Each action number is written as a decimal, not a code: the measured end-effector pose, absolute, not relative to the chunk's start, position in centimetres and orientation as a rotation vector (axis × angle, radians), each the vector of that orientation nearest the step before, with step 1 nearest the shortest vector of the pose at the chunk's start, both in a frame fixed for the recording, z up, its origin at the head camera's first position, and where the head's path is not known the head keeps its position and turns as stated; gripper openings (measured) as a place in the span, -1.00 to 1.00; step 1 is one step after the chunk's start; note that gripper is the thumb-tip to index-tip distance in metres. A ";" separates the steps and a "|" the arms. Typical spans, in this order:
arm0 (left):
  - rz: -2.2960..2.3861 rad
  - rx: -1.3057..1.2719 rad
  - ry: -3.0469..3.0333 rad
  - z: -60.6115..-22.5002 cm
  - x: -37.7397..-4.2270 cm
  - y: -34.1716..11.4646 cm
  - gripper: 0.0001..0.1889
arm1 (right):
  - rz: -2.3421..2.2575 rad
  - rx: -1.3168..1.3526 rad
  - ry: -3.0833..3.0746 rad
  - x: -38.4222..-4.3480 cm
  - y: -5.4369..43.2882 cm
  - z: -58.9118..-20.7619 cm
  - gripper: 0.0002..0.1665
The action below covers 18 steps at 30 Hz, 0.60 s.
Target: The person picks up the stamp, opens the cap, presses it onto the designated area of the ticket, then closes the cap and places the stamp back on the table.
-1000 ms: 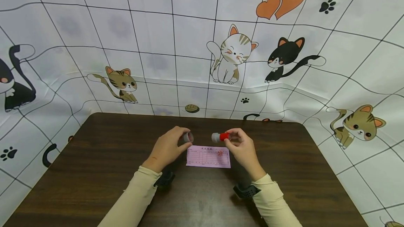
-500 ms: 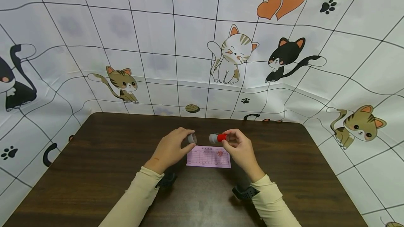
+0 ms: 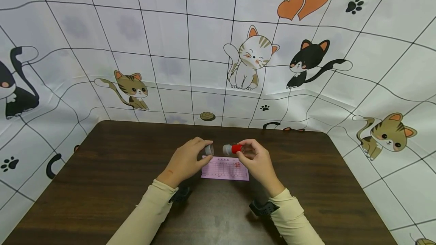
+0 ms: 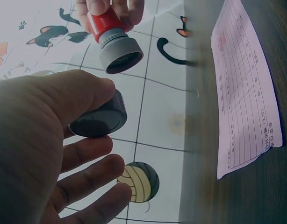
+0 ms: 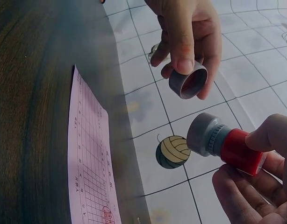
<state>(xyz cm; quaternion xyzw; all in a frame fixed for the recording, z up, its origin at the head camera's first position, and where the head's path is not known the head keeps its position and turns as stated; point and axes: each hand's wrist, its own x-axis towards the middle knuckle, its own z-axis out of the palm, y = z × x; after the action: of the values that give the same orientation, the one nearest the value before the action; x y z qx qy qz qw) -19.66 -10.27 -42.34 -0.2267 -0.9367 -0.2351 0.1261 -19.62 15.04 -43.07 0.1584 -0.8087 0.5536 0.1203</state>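
My left hand (image 3: 186, 160) pinches a short grey round cap (image 3: 209, 149) between thumb and fingertips, its hollow side showing in the right wrist view. In my right hand (image 3: 257, 164) is a round stamp with a red handle (image 5: 239, 151) and grey head (image 5: 204, 132), gripped by thumb and fingers and lying sideways. The stamp's head points at the cap, with a small gap between the two. Below both hands a pink printed slip (image 3: 225, 170) lies on the table, bearing a red seal mark (image 5: 107, 214) near one corner.
The dark wood-grain table (image 3: 112, 177) ends at its back edge just beyond the hands. A white sheet with grid lines and cartoon cats (image 3: 252, 61) hangs behind and to both sides. Each wrist carries a black strapped device (image 3: 263, 208).
The two hands have come closer together: the cap has moved right and the stamp left, narrowing the gap between them. The pink slip stays in place.
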 end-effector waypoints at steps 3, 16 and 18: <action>-0.697 -0.663 -2.731 -42.3 -19.6 -10.2 -0.48 | 1.613 0.478 -2.361 -19.6 14.9 -43.0 -0.63; -0.813 -0.674 -2.713 -42.2 -19.5 -9.9 -0.52 | 1.635 0.613 -2.307 -19.2 14.8 -42.9 -0.67; -0.816 -0.681 -2.706 -42.2 -19.4 -9.9 -0.52 | 1.643 0.625 -2.301 -19.1 14.7 -42.9 -0.68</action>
<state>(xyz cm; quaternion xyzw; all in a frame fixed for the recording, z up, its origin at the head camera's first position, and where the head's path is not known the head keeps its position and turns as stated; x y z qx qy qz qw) -19.40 -9.92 -42.19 -0.2325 -0.9244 -0.2789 0.1171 -19.10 14.68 -42.88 0.2142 -0.7887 0.5631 0.1226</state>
